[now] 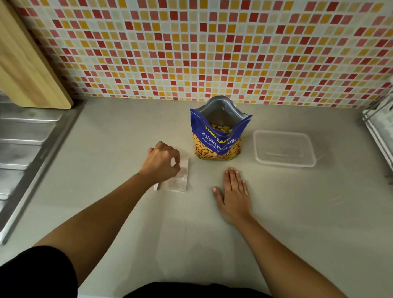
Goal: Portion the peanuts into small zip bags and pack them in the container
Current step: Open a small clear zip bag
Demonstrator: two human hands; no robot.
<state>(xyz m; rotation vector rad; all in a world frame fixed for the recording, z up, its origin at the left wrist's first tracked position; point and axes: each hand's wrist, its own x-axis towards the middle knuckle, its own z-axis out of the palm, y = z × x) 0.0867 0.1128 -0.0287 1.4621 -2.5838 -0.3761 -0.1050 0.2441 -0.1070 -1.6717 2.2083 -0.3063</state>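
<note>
**Left hand at the small zip bags, open peanut bag behind**

Near centre frame, the right hand (234, 193) lies flat on the table (300, 221), fingers straight and close together, holding nothing. Left of it, the left hand (162, 163) curls over the zip bags (178, 180), thumb and forefinger tips meeting at their upper edge in what looks like a pinch. The bags are a thin, clear, flat stack, probably very light, limp and slippery, so one is best peeled off by a corner or the zip strip. Just beyond stands the blue peanut bag (217, 138), mouth open and nuts showing. It looks bottom-heavy but soft-walled, so grip its sides. To its right sits the clear container (284, 149), probably light and stiff.
</note>
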